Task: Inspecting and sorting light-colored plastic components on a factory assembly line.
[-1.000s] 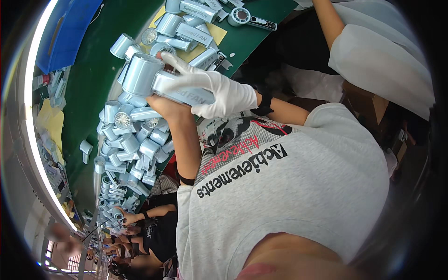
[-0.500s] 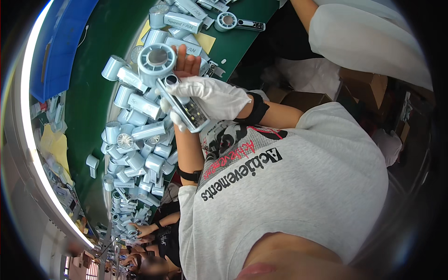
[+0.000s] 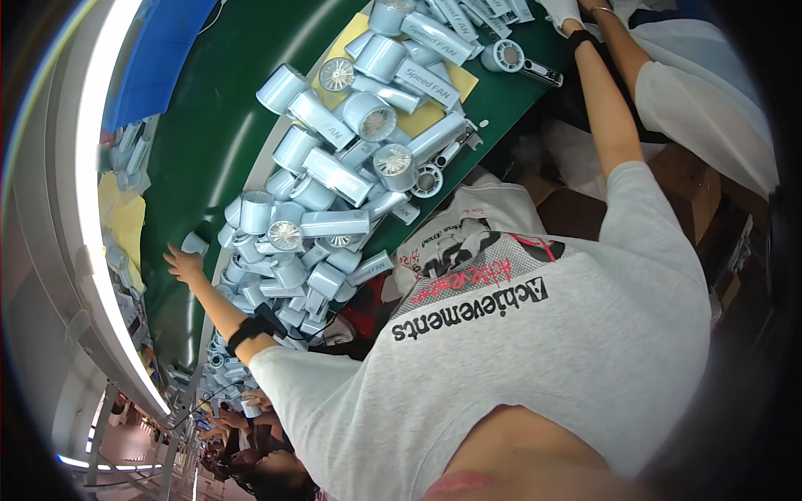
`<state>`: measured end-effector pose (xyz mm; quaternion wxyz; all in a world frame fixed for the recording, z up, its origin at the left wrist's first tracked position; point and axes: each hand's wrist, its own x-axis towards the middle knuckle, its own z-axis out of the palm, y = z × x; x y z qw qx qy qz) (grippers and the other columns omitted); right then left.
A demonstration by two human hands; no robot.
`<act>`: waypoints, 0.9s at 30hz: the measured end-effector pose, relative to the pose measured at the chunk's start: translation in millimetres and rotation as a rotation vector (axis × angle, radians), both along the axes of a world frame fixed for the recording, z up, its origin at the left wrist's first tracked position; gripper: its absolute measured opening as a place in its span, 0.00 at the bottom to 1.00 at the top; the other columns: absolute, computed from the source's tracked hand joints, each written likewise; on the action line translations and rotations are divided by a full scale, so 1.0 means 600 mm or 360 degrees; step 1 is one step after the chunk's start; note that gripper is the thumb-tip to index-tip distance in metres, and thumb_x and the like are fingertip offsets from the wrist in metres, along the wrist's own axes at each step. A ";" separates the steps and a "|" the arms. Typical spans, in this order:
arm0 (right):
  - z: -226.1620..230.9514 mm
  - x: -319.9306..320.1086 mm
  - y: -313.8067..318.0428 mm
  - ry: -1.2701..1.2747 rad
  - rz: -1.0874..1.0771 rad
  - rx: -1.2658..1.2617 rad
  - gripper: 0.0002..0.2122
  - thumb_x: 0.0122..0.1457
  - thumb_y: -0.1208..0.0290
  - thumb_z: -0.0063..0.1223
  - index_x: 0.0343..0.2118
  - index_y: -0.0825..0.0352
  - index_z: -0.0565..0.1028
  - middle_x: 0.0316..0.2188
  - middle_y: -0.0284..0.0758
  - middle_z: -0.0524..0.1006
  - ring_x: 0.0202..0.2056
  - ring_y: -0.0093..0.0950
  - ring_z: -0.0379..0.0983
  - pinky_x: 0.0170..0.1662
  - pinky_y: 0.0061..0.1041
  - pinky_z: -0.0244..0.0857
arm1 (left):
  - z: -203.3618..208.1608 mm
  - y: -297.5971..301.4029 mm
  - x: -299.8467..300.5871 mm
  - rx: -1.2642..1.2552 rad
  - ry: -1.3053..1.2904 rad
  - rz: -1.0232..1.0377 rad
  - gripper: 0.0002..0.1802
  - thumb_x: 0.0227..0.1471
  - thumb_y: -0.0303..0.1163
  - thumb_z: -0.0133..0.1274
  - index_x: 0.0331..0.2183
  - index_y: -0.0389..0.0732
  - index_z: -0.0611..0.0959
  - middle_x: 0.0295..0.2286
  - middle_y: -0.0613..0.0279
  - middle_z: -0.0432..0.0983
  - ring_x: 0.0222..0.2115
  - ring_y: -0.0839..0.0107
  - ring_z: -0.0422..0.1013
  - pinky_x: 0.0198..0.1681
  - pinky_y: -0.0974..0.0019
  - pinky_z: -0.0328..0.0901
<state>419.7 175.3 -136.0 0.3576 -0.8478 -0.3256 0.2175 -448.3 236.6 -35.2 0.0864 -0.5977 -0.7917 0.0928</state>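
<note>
My left hand [image 3: 185, 264], bare, reaches out over the green mat at the left with its fingers spread. Just beyond it lies a light blue handheld fan part [image 3: 195, 243], partly hidden by the hand. My right hand [image 3: 561, 10], in a white glove, is at the top edge beside another person's arm. Its fingers are cut off there, so its grip does not show. Nearby, a handheld fan [image 3: 505, 56] lies with its handle open, showing the inside. A large heap of light blue fan housings [image 3: 334, 175] lies between my arms.
Yellow sheets [image 3: 464, 83] lie under part of the heap. A blue bin [image 3: 167, 58] stands at the upper left, near a long bright lamp [image 3: 96, 167]. A person's white sleeve [image 3: 693, 75] is at the right. Other people [image 3: 267, 468] sit farther down the table.
My hands have moved apart: the left reaches out to the left, the right to the upper right edge. The opened fan that my gloved hand held can no longer be made out.
</note>
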 end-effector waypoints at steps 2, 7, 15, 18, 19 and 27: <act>-0.113 0.138 -0.017 -0.1533 0.0665 -0.0722 0.15 0.48 0.71 0.52 0.39 0.67 0.67 0.32 0.39 0.69 0.40 0.34 0.65 0.44 0.32 0.57 | -0.043 0.017 -0.032 -0.0464 0.0303 0.0329 0.48 0.35 0.26 0.57 0.57 0.54 0.53 0.58 0.66 0.45 0.57 0.45 0.44 0.55 0.42 0.47; 0.083 -0.030 -0.023 0.0166 0.0124 0.0186 0.12 0.51 0.75 0.48 0.39 0.70 0.70 0.34 0.37 0.74 0.33 0.26 0.69 0.33 0.24 0.64 | -0.042 -0.022 -0.134 -0.0314 -0.0240 -0.0112 0.42 0.27 0.31 0.66 0.48 0.41 0.66 0.45 0.56 0.68 0.48 0.57 0.63 0.52 0.53 0.54; 0.247 -0.370 -0.145 0.0718 0.0872 0.0718 0.16 0.55 0.67 0.50 0.44 0.72 0.70 0.40 0.37 0.74 0.44 0.25 0.69 0.47 0.21 0.63 | 0.144 -0.094 0.253 0.0512 -0.3290 -0.0067 0.24 0.52 0.38 0.45 0.46 0.34 0.60 0.32 0.51 0.65 0.22 0.68 0.64 0.29 0.62 0.63; 0.250 -0.484 -0.141 0.1728 0.1386 0.1120 0.26 0.55 0.57 0.50 0.51 0.71 0.63 0.47 0.41 0.69 0.48 0.31 0.66 0.50 0.27 0.61 | 0.157 -0.185 0.477 -0.0223 -0.4485 -0.0591 0.28 0.54 0.41 0.43 0.48 0.31 0.59 0.29 0.51 0.64 0.18 0.69 0.65 0.18 0.70 0.66; 0.290 -0.529 -0.139 0.1647 0.1256 0.0939 0.29 0.50 0.57 0.56 0.51 0.70 0.64 0.45 0.42 0.69 0.46 0.29 0.66 0.50 0.27 0.60 | 0.145 -0.218 0.526 -0.0513 -0.4937 -0.0604 0.29 0.54 0.42 0.43 0.48 0.28 0.58 0.27 0.52 0.64 0.19 0.69 0.66 0.14 0.73 0.66; 0.262 -0.518 -0.128 0.2122 0.1262 0.0727 0.16 0.55 0.63 0.48 0.45 0.65 0.70 0.34 0.31 0.73 0.34 0.17 0.69 0.31 0.11 0.64 | 0.079 -0.318 0.704 -0.0525 -0.4689 0.0408 0.36 0.53 0.55 0.38 0.45 0.28 0.65 0.19 0.56 0.69 0.12 0.74 0.65 0.11 0.73 0.63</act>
